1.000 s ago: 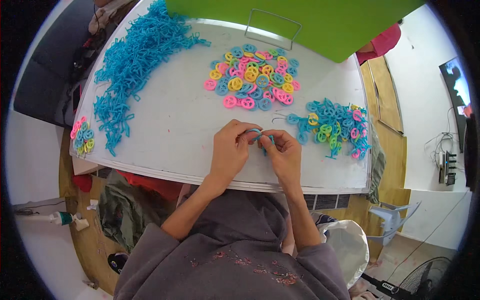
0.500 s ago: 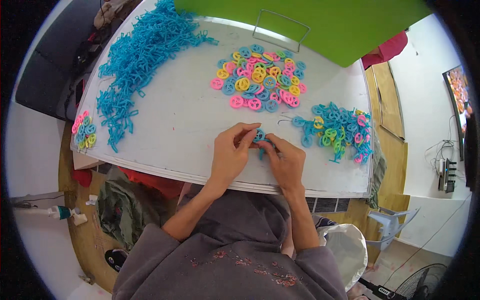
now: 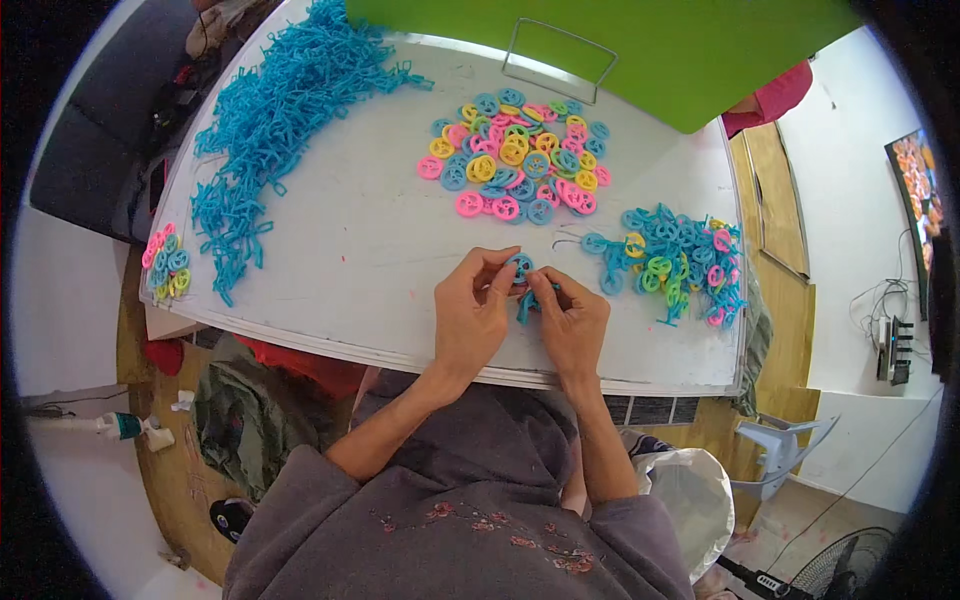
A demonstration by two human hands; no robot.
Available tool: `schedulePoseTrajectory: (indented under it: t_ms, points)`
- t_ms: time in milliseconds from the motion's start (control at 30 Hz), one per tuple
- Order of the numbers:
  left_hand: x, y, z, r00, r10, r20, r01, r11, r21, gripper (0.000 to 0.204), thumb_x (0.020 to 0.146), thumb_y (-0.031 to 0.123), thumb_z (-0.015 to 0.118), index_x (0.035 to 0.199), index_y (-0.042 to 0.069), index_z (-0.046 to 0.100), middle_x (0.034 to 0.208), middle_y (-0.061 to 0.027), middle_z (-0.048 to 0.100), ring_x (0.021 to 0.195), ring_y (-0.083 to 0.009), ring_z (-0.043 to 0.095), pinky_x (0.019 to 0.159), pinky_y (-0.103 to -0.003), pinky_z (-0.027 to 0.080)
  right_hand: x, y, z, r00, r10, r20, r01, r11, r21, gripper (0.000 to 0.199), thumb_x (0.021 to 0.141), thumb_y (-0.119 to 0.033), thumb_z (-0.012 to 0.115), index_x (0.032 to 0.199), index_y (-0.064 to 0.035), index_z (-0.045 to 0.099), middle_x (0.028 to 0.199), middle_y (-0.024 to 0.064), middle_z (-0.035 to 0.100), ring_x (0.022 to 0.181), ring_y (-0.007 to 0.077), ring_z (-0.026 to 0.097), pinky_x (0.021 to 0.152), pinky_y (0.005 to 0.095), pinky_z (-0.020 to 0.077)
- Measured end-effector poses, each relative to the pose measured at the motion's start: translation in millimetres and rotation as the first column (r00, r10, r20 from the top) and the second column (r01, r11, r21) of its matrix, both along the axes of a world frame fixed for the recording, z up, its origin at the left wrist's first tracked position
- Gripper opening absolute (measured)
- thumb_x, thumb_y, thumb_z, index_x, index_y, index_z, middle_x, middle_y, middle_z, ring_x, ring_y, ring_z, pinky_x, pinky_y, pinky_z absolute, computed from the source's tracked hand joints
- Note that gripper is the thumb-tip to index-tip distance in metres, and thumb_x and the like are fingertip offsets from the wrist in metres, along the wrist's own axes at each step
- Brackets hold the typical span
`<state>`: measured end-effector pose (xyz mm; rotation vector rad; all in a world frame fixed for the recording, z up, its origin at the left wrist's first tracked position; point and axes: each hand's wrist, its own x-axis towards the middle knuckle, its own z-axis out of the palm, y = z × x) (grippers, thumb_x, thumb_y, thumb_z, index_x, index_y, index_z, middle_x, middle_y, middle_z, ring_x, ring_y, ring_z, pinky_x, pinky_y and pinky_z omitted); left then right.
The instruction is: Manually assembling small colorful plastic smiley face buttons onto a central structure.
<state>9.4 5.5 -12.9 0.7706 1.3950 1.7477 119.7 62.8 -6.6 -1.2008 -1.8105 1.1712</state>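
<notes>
Pinching a blue plastic ring (image 3: 519, 266) between them, the left hand (image 3: 472, 320) and right hand (image 3: 572, 322) work between loose coloured rings (image 3: 515, 158), assembled pieces (image 3: 672, 262) and blue strips (image 3: 275, 120).

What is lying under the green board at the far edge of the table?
The green board overhangs the white table. A bent wire handle shows at its near edge; whatever lies further beneath is covered. The loose coloured rings lie clear of it.
</notes>
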Motion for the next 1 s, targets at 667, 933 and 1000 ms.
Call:
schedulePoseTrajectory:
  t_ms: [667,933,1000]
  points:
    - [-10,-1,-4,0.940,-0.005,-0.340,0.009,1.000,0.009,0.017,0.088,-0.010,0.049,0.097,-0.002,0.062,0.095,-0.0097,0.062,0.086,-0.0167,0.062,0.079,-0.028,0.053,2,0,-7,0.994,0.069,-0.081,-0.041,0.953,0.299,0.019,0.077,-0.001,0.071,0.096,-0.0026,0.070,0.087,0.0125,0.069,0.073,0.0203,0.065,0.066,0.0291,0.0509]
    - [-7,-4,6,0.929,0.074,-0.362,-0.030,0.991,0.128,0.023,0.084,-0.015,0.050,0.096,0.000,0.064,0.096,-0.0113,0.059,0.090,-0.0200,0.061,0.079,-0.028,0.053,4,1,-4,0.994,0.068,-0.079,-0.030,0.912,0.409,0.023,0.075,0.004,0.072,0.097,-0.0020,0.070,0.084,0.0097,0.065,0.073,0.0163,0.061,0.064,0.0263,0.0480]
    - [-8,-6,3,0.905,0.061,-0.421,0.006,0.988,0.156,0.018,0.085,-0.014,0.052,0.091,0.000,0.062,0.102,-0.0130,0.056,0.094,-0.0209,0.062,0.081,-0.028,0.054,5,0,-4,0.996,0.060,-0.058,-0.028,0.893,0.449,0.025,0.074,0.004,0.072,0.098,-0.0024,0.071,0.083,0.0092,0.064,0.072,0.0162,0.060,0.063,0.0265,0.0475]
